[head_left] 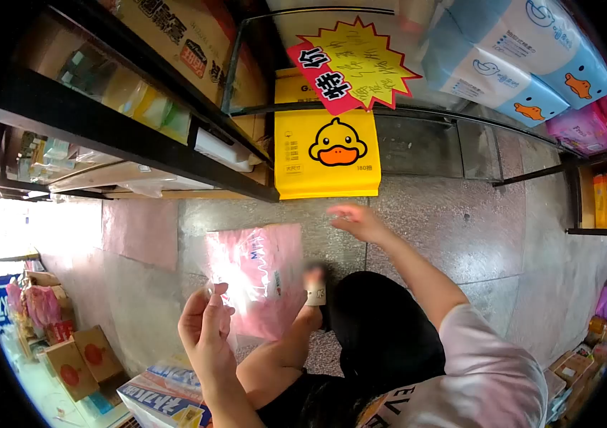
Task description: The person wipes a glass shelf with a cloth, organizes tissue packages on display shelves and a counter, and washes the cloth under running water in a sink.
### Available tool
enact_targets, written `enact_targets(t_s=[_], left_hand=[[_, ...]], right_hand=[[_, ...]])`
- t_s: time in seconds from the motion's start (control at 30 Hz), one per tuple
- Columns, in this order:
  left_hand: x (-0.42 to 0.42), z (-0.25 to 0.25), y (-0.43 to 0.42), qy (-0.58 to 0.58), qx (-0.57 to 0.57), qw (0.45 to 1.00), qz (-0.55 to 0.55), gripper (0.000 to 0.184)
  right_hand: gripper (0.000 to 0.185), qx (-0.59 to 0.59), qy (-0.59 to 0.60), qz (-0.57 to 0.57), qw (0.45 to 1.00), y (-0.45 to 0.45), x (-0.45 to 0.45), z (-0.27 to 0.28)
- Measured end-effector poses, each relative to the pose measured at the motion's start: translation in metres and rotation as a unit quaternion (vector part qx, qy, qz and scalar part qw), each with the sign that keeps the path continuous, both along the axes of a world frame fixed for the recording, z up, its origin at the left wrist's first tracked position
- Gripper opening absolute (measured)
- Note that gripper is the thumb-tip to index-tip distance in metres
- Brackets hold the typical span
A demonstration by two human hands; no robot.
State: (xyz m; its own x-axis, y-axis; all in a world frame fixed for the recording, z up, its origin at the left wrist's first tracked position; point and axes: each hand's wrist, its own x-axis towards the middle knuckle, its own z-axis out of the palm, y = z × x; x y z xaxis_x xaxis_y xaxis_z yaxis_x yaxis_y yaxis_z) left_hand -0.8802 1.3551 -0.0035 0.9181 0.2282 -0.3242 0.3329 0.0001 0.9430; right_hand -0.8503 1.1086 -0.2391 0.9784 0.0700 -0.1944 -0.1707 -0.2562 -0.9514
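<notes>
My left hand (207, 324) pinches the clear plastic edge of a pink packet (264, 278) between thumb and fingers. The packet hangs tilted over the floor, and glare washes out part of its printed front. My right hand (357, 222) is stretched forward, fingers apart and holding nothing. Just beyond it stands a yellow tissue pack (326, 153) with a cartoon duck face, not touched by the hand. A yellow and pink price sign (360, 65) hangs above that pack.
A black metal shelf (125, 139) with boxed goods stands on the left. Blue and white tissue packs (503, 82) sit on a rack at upper right, beside a pink pack (585, 130). Cardboard boxes (86, 360) lie at lower left, near a printed carton (168, 392).
</notes>
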Motion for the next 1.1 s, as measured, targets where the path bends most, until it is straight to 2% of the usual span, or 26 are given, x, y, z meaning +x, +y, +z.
enact_targets(t_s=[0.07, 0.1, 0.17, 0.23, 0.3, 0.43, 0.5, 0.53, 0.57, 0.63, 0.67, 0.73, 0.77, 0.83, 0.9, 0.97, 1.0, 1.03, 1.1], left_hand=[[-0.003, -0.002, 0.002, 0.0, 0.001, 1.0, 0.005, 0.018], [-0.005, -0.003, 0.002, -0.004, 0.004, 1.0, 0.0, 0.017], [-0.007, -0.004, 0.005, -0.007, 0.005, 1.0, -0.008, 0.015], [-0.009, -0.004, 0.005, -0.007, 0.01, 1.0, 0.012, 0.013], [-0.009, -0.003, 0.002, -0.002, 0.027, 1.0, 0.015, 0.012], [-0.005, -0.005, 0.004, 0.005, 0.045, 0.999, -0.009, 0.012], [-0.004, -0.007, 0.007, 0.01, 0.052, 0.998, -0.021, 0.013], [-0.004, -0.007, 0.007, 0.016, 0.055, 0.998, -0.024, 0.013], [-0.004, -0.007, 0.006, 0.022, 0.059, 0.998, -0.027, 0.013], [-0.004, -0.005, 0.002, 0.028, 0.071, 0.997, -0.031, 0.013], [-0.004, -0.004, 0.0, 0.033, 0.082, 0.996, -0.03, 0.013], [-0.004, -0.005, -0.002, 0.029, 0.081, 0.996, -0.039, 0.013], [-0.004, -0.005, -0.002, 0.023, 0.078, 0.996, -0.047, 0.013], [-0.006, -0.007, 0.0, 0.032, 0.086, 0.994, -0.052, 0.013], [-0.004, -0.008, -0.001, -0.036, 0.042, 0.992, -0.11, 0.013], [-0.004, -0.005, -0.014, -0.063, 0.062, 0.991, -0.105, 0.011], [-0.004, -0.003, -0.021, -0.137, 0.103, 0.976, -0.137, 0.01], [-0.006, 0.001, -0.027, -0.211, 0.143, 0.953, -0.166, 0.009], [-0.012, 0.008, -0.031, -0.315, 0.231, 0.882, -0.264, 0.008]], right_hand=[[0.033, -0.106, -0.138, -0.003, 0.985, 0.015, 0.04, -0.01], [0.033, -0.104, -0.139, -0.002, 0.985, 0.017, 0.055, -0.012], [0.038, -0.131, 0.026, 0.025, 0.991, 0.021, 0.072, -0.008], [0.044, -0.147, 0.063, 0.046, 0.986, 0.022, 0.065, -0.009], [0.042, -0.157, -0.069, -0.007, 0.985, 0.033, 0.052, -0.021], [0.047, -0.101, -0.022, 0.058, 0.993, 0.032, 0.039, -0.031], [0.051, -0.263, -0.019, -0.038, 0.964, 0.023, 0.042, -0.038], [0.055, -0.296, -0.013, -0.046, 0.954, 0.027, 0.041, -0.036], [0.055, -0.295, -0.011, -0.05, 0.954, 0.029, 0.037, -0.04], [0.056, -0.296, -0.113, -0.095, 0.944, 0.033, 0.029, -0.047], [0.056, -0.295, -0.11, -0.095, 0.945, 0.03, 0.026, -0.047], [0.041, -0.164, -0.14, -0.039, 0.976, 0.018, 0.017, -0.044], [0.041, -0.158, -0.131, -0.038, 0.978, 0.015, 0.01, -0.04], [0.033, -0.07, -0.014, -0.005, 0.997, 0.016, -0.007, -0.027], [0.026, -0.015, -0.005, -0.011, 1.0, 0.025, -0.013, -0.018], [0.023, 0.196, 0.174, -0.079, 0.962, 0.031, -0.012, 0.013], [0.038, 0.225, 0.202, -0.1, 0.948, 0.031, -0.012, 0.025], [0.038, 0.228, 0.199, -0.101, 0.948, 0.028, -0.013, 0.035], [0.062, 0.367, 0.383, -0.158, 0.833, 0.022, -0.016, 0.049]])
